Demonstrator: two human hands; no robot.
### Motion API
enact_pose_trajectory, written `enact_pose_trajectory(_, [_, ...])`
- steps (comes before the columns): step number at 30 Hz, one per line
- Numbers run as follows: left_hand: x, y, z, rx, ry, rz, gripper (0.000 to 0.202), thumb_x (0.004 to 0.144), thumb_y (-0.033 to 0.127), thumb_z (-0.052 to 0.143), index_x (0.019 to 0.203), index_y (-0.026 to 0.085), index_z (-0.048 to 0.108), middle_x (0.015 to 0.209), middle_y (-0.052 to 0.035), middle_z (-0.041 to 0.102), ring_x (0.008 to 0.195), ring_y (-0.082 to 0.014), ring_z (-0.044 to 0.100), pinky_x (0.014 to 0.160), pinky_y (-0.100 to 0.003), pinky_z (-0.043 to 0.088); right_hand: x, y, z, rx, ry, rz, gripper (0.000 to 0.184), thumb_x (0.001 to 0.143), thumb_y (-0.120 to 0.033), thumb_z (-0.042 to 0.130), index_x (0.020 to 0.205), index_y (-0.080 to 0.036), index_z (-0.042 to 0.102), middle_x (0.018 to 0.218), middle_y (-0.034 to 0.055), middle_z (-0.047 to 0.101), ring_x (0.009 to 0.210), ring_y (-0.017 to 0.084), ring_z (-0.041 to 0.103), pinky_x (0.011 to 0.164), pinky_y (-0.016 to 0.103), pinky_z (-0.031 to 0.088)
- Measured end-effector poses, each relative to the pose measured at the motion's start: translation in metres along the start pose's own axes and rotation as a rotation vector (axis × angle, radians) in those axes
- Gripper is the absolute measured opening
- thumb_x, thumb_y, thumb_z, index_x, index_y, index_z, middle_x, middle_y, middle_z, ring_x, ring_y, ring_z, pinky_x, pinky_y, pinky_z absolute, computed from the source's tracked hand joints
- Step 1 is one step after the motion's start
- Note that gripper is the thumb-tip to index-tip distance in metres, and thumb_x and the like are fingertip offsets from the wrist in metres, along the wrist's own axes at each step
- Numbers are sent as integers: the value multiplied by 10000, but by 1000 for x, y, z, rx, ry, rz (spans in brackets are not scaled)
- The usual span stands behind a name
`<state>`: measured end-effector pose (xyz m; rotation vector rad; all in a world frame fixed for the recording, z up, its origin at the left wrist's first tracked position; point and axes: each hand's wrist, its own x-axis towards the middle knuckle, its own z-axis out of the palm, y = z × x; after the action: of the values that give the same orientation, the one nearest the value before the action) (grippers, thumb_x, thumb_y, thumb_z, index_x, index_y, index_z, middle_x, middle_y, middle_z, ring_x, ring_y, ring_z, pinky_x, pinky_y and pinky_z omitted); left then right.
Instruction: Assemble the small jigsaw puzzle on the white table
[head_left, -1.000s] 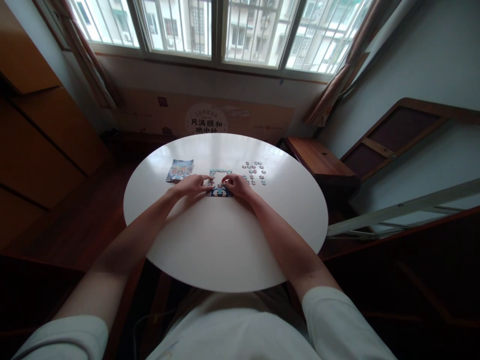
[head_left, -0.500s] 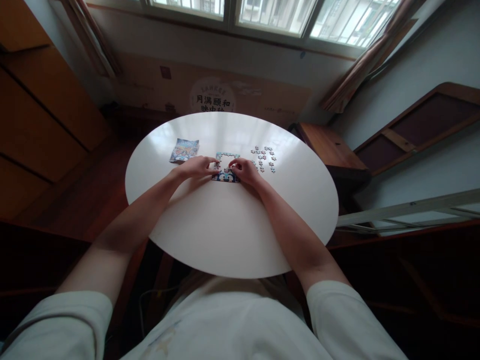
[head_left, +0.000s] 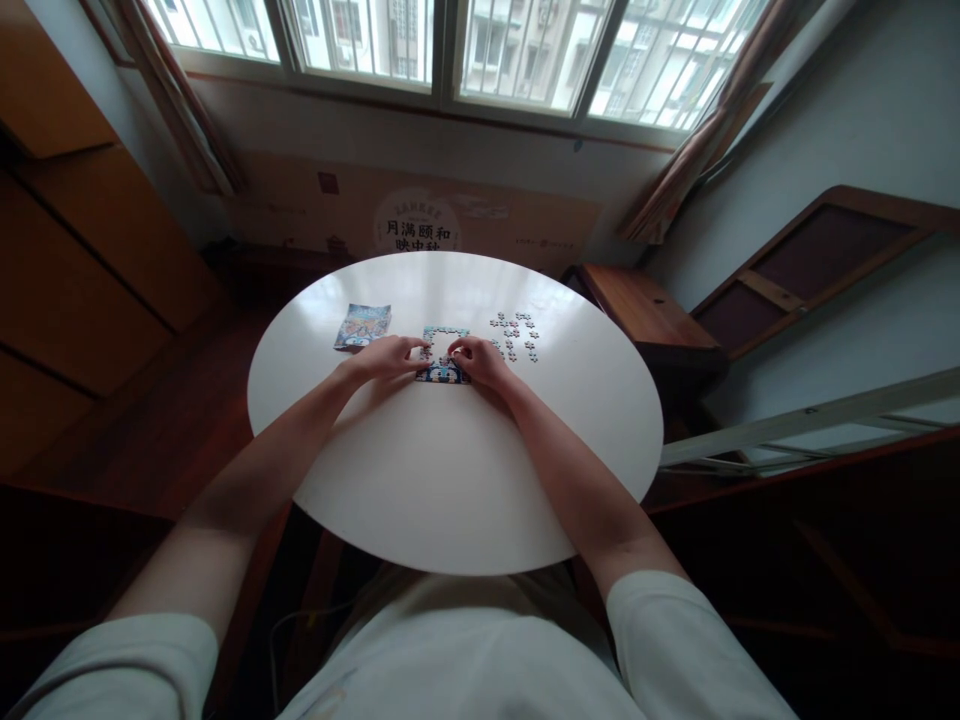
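Observation:
A partly assembled jigsaw puzzle (head_left: 442, 376) lies on the white table, its border and lower rows joined around a bare white middle. My left hand (head_left: 391, 355) rests at the puzzle's left side, thumb and forefinger apart, their tips touching the edge. Over the right side of the puzzle, my right hand (head_left: 480, 360) has its fingers pinched together at the inner gap. A small puzzle piece seems to be in that pinch, mostly covered by the fingers. Several loose puzzle pieces (head_left: 511, 333) lie spread to the right of my right hand.
A crumpled, colourful printed packet (head_left: 363, 326) lies on the oval white table (head_left: 465, 480), beyond my left hand. Right of the table stands a wooden cabinet (head_left: 637, 310). A barred window (head_left: 517, 55) and a wall banner (head_left: 420, 220) are at the back.
The view has tilted up a little, so the table sits lower in the picture. Both hands stay at the puzzle; my right fingers have shifted only slightly over the inner gap.

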<state>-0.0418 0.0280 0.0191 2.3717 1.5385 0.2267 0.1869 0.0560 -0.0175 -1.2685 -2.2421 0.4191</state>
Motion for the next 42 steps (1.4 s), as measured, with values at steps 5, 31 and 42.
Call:
enact_pose_trajectory(5, [0,1,0,-2,3,-10,627,860,576,536,1353,195,600,752,-26,689,647,-156,576,576,-232,311,0,1,0,-7,-1,-3,247,816,-169,551,954,-210,752,762,7,664,705,138,557,708,233,409])
enact_pose_trajectory(31, [-1,1,-1,-18,4,-4,624,862,571,545,1352,190,602,730,-26,679,633,-160,572,593,-243,315,1,4,1,4,3,-21,242,820,-171,557,957,-213,751,785,11,671,731,144,571,715,236,409])
enact_pose_trajectory(42, [-1,2,-1,-12,5,1,614,863,566,546,1345,190,605,743,-26,679,633,-154,566,587,-238,313,1,4,1,-2,8,-21,237,826,-174,557,955,-212,752,793,11,671,723,138,563,711,232,407])
